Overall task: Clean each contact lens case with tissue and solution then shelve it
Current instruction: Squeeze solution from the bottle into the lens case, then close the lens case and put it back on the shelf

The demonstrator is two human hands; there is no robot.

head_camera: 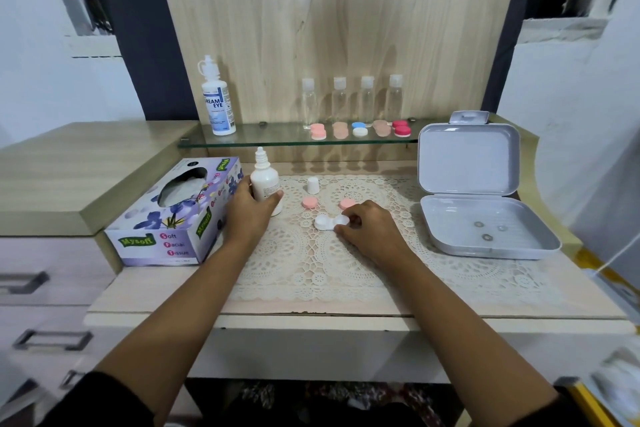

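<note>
Both forearms reach straight in from the bottom, roughly parallel, with the hands low over the lace mat (pixel 311 270).

The left hand (pixel 247 215) is wrapped round the lower half of the white solution bottle (pixel 264 178). The thumb is on the side facing the other hand and the fingers curl round the far side, so it's a proper grip. The bottle stands upright on the mat with its nozzle bare. Its little white bottle cap (pixel 313 185) stands on the mat just past the thumb tip, not touching anything. The tissue box (pixel 173 215) sits right against the back of that hand's fingers.

The right hand (pixel 372 230) lies knuckles up with the fingers curled in. Thumb and forefinger pinch the near cup of the white lens case (pixel 327 221), which lies flat and open on the mat, poking out from the fingertips toward the left hand. The two pink caps (pixel 308 202) lie loose on the mat just beyond the fingertips, one near the knuckles and one further toward the bottle.

Well beyond both sets of fingers is the glass shelf (pixel 259 139) with a row of closed cases (pixel 318 132). Off the right hand's outer side, a grey box (pixel 467 163) sits with its lid up.
</note>
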